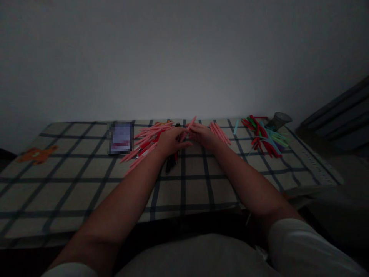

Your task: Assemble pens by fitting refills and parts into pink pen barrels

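From the right hand [203, 135] juts a pink stick [192, 122].

Free passage: cream, navy-checked cloth [196, 190] lay bare at lower centre. A lane, right of centre, ran between a row of slender pink sticks [220, 133] and tangled red and green strips [266, 144]; a lone pale-blue strip [236, 127] lay at its far end. Obstacles: at centre-left, a heap of slender pink and red sticks [147, 133]; mid-frame, the left hand [171, 140] and right hand [203, 135]; behind, a pale wall [184, 69].
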The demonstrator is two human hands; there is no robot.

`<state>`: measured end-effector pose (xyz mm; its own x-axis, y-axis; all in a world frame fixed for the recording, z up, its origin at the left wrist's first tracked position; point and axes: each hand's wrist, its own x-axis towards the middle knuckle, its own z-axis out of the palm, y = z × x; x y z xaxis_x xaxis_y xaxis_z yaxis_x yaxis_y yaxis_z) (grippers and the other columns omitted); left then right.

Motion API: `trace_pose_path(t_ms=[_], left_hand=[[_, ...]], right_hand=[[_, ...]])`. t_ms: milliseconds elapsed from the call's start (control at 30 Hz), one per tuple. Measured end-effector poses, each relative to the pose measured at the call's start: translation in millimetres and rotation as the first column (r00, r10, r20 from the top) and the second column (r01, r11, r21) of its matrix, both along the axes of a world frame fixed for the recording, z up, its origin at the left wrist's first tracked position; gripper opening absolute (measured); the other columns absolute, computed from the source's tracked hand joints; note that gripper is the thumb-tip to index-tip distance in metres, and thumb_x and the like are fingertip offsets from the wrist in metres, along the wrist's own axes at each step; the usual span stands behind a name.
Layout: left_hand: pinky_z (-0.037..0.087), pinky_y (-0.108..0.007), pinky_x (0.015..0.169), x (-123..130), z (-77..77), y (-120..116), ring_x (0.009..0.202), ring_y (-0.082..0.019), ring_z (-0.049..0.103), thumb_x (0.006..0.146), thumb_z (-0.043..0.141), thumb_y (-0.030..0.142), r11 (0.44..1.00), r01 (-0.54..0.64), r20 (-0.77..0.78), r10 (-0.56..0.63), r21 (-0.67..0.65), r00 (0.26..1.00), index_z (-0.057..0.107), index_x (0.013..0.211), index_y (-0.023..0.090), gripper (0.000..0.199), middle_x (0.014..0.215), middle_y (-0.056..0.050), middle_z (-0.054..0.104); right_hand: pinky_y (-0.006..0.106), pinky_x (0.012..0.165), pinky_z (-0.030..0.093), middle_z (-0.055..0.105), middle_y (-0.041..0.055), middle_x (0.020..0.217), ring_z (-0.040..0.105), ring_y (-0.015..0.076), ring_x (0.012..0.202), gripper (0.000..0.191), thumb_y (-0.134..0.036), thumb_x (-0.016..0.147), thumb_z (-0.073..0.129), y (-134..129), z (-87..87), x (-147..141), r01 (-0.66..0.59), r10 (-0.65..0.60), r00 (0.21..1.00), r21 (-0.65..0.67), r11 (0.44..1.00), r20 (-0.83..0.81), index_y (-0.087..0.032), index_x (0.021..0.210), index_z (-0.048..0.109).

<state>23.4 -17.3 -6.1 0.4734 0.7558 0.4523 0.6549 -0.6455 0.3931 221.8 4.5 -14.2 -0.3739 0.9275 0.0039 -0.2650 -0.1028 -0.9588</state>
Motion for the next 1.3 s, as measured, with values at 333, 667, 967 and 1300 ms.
trace_pose_path(t_ms=[333,667,967,1300], left_hand=[[0.050,-0.034,0.082,0,-4.7,5,0.097,-0.024,0.068,0.088,0.077,0.049,0.997,0.072,-0.015,-0.072,0.033,0.997,0.068,0.133,0.022,0.054,0.111,-0.008,0.075],[0.047,-0.030,0.076,0,-1.5,2,0.085,-0.019,0.065,0.099,0.058,0.048,0.998,0.050,0.023,-0.050,0.034,0.998,0.067,0.133,0.021,0.044,0.098,-0.005,0.073],[0.050,-0.032,0.084,-3,-6.8,6,0.090,-0.020,0.066,0.100,0.055,0.040,1.000,0.020,0.045,-0.021,0.009,0.999,0.066,0.136,0.019,0.042,0.105,-0.006,0.074],[0.050,-0.033,0.085,-2,-6.5,6,0.089,-0.020,0.065,0.100,0.054,0.037,1.000,0.015,0.058,-0.016,0.019,0.998,0.067,0.133,0.018,0.041,0.105,-0.006,0.074]], right_hand=[[0.024,0.067,0.049,0.069,0.0001,0.090,0.060,0.0113,0.075,0.032,-0.041,0.073,0.086,1,-6.5,4,0.066,-0.067,0.997,-0.011,0.998,-0.035,-0.022,0.093,0.069],[0.023,0.061,0.044,0.064,-0.0037,0.080,0.057,0.0102,0.066,0.048,-0.046,0.075,0.077,11,-9.6,9,0.338,-0.345,0.937,0.109,0.935,0.049,-0.020,0.115,0.069],[0.027,0.077,0.046,0.074,0.0076,0.093,0.064,0.0179,0.083,0.039,-0.032,0.094,0.052,6,47.4,65,0.307,-0.598,0.546,0.524,0.794,0.586,-0.009,0.116,0.076],[0.034,0.086,0.048,0.076,0.0229,0.121,0.072,0.0306,0.107,0.049,-0.037,0.103,0.044,2,43.4,113,0.031,-0.364,-0.118,0.370,0.929,0.924,-0.007,0.125,0.076]])
